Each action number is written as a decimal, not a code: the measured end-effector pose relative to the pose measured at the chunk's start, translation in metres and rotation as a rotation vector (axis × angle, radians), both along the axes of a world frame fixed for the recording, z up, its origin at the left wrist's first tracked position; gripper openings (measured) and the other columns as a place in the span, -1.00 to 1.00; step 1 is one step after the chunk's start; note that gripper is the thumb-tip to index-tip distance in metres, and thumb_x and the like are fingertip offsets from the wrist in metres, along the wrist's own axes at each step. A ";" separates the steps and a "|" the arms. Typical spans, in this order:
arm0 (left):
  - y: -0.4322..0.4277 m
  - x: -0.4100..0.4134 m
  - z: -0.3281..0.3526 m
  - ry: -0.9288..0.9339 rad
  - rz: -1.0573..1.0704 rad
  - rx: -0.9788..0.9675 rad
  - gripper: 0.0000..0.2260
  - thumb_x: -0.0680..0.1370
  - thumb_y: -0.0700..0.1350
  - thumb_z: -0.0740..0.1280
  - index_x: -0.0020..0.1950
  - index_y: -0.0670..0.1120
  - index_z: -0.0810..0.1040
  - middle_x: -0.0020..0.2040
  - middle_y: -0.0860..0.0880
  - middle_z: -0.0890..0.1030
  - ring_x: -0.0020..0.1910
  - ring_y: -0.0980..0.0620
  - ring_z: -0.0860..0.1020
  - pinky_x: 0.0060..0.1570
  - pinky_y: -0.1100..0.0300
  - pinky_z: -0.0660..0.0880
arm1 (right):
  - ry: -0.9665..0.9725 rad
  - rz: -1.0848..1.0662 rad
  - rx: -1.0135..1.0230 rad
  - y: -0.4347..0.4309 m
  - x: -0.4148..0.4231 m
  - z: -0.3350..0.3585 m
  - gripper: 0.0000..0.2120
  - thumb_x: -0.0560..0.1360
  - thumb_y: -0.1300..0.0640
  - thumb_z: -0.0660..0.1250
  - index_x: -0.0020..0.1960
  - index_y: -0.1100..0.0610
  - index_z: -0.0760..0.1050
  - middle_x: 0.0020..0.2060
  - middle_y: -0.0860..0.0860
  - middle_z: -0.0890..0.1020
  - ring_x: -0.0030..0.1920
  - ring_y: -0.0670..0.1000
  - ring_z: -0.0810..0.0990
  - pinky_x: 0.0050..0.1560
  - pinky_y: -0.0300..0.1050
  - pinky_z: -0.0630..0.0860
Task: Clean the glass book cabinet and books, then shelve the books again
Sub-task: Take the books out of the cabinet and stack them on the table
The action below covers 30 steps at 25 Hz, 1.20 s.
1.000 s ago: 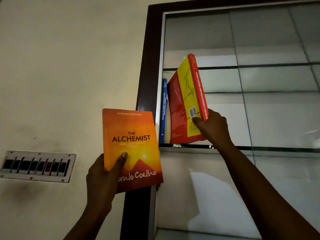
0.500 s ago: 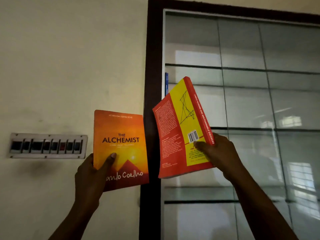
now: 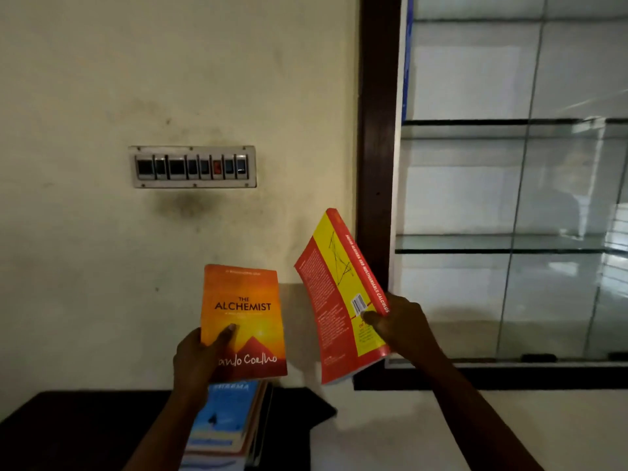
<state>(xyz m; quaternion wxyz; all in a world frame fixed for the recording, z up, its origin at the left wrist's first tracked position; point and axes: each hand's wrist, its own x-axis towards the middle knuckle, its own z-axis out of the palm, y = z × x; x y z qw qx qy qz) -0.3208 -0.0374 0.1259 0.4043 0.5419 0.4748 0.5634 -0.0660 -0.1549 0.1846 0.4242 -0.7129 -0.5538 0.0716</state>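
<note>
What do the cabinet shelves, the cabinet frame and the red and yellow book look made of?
Cabinet shelves: clear glass, see-through with reflections. Cabinet frame: dark, shiny, probably varnished wood. Red and yellow book: paperback, glossy cover flexing in the right hand.

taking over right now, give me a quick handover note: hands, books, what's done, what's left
Left hand grips The Alchemist; right hand grips the calculus book, both held before the wall, left of the cabinet.
A stack of books lies on the dark table under the left hand; one blue book stands on an upper shelf.
Done: blue book shelved; cleaning cannot be judged.
Left: shelve both held books and the stack.
</note>
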 end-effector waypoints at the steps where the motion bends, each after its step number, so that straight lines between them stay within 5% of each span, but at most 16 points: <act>1: 0.010 -0.008 -0.016 -0.005 0.000 -0.057 -0.81 0.49 -0.05 0.40 -0.01 -0.15 0.54 -0.19 -0.19 0.61 -0.24 -0.14 0.61 -0.20 0.04 0.55 | -0.020 0.014 -0.041 0.010 -0.007 -0.011 -0.66 0.53 0.08 0.30 0.27 0.15 0.46 0.12 0.09 0.62 -0.03 0.02 0.62 -0.04 -0.26 0.49; 5: 0.070 -0.037 -0.084 0.006 -0.036 -0.329 -0.76 0.49 -0.04 0.41 -0.09 -0.22 0.57 -0.22 -0.25 0.64 -0.22 -0.22 0.63 -0.14 -0.13 0.59 | -0.060 0.055 -0.155 0.055 -0.029 -0.043 -0.64 0.54 0.05 0.27 0.30 0.11 0.44 0.14 0.07 0.60 0.04 0.07 0.62 0.08 -0.10 0.54; 9: 0.129 -0.054 -0.135 0.242 -0.110 -0.470 -0.65 0.54 -0.01 0.33 0.09 -0.31 0.58 -0.09 -0.25 0.64 -0.10 -0.21 0.62 0.03 -0.11 0.54 | -0.077 0.081 -0.209 0.098 -0.037 -0.065 -0.65 0.54 0.04 0.26 0.31 0.07 0.43 0.14 0.05 0.61 0.03 0.05 0.63 0.06 -0.13 0.54; 13: 0.161 -0.065 -0.168 0.840 -0.020 -0.535 -0.57 0.58 0.07 0.24 0.29 -0.22 0.44 0.24 -0.24 0.49 0.20 -0.22 0.47 0.21 -0.05 0.39 | -0.189 0.097 -0.261 0.136 -0.047 -0.079 -0.62 0.54 0.00 0.24 0.33 0.07 0.39 0.17 0.02 0.59 0.04 0.03 0.62 -0.05 -0.27 0.46; 15: 0.151 -0.056 -0.167 0.962 0.034 -0.325 -0.59 0.56 0.14 0.20 0.27 -0.11 0.43 0.26 -0.18 0.46 0.28 -0.19 0.41 0.20 -0.01 0.34 | -0.238 0.099 -0.265 0.146 -0.054 -0.087 -0.61 0.54 -0.04 0.24 0.33 0.05 0.38 0.18 0.01 0.58 0.04 0.02 0.62 -0.04 -0.29 0.47; 17: 0.122 -0.031 -0.134 0.445 -0.123 -0.279 -0.74 0.60 0.09 0.18 0.21 0.02 0.46 0.16 -0.07 0.52 0.22 -0.10 0.45 0.12 0.09 0.41 | -0.307 0.103 -0.276 0.153 -0.073 -0.094 -0.59 0.53 -0.12 0.19 0.33 0.01 0.37 0.15 0.01 0.60 0.03 0.02 0.62 -0.06 -0.28 0.47; 20: 0.097 0.004 -0.085 -0.247 -0.464 -0.552 -0.62 0.50 0.17 0.23 0.28 0.12 0.33 0.15 0.00 0.53 0.16 -0.05 0.50 0.14 -0.03 0.46 | -0.550 0.115 -0.300 0.157 -0.116 -0.106 -0.56 0.52 -0.14 0.16 0.37 -0.07 0.28 0.09 0.03 0.60 0.04 0.09 0.60 -0.04 -0.19 0.43; 23: 0.100 0.009 -0.084 -0.455 -0.304 -0.491 -0.71 0.54 -0.09 0.30 0.25 -0.03 0.43 -0.04 -0.13 0.60 -0.10 -0.09 0.58 -0.22 0.07 0.57 | -0.703 0.194 -0.348 0.151 -0.161 -0.110 -0.49 0.55 -0.05 0.15 0.47 -0.02 0.13 0.19 0.08 0.54 0.15 0.15 0.52 0.07 -0.09 0.38; 25: 0.103 -0.011 -0.088 -0.567 -0.272 -0.549 -0.74 0.55 -0.12 0.26 0.23 -0.10 0.48 -0.06 -0.16 0.64 -0.14 -0.11 0.61 -0.27 0.08 0.58 | -0.688 0.235 -0.415 0.153 -0.177 -0.104 -0.46 0.54 -0.15 0.14 0.48 -0.06 0.14 0.29 0.05 0.46 0.25 0.13 0.45 0.19 -0.09 0.32; 28: 0.125 -0.054 -0.093 -0.629 -0.404 -0.663 -0.61 0.53 0.10 0.23 0.19 -0.15 0.53 -0.11 -0.21 0.68 -0.12 -0.17 0.63 -0.07 -0.02 0.56 | -0.206 0.309 -0.501 0.169 -0.174 -0.098 -0.52 0.46 -0.30 0.20 0.34 -0.18 0.37 0.36 -0.12 0.40 0.37 -0.02 0.35 0.29 -0.19 0.27; 30: 0.144 -0.080 -0.090 -0.660 -0.519 -0.738 -0.48 0.43 0.21 0.25 0.14 -0.17 0.59 -0.02 -0.27 0.65 -0.09 -0.24 0.63 -0.04 -0.12 0.55 | 0.042 0.240 -0.476 0.184 -0.165 -0.114 -0.49 0.48 -0.21 0.25 0.37 -0.06 0.35 0.35 -0.08 0.41 0.35 -0.04 0.37 0.24 -0.24 0.32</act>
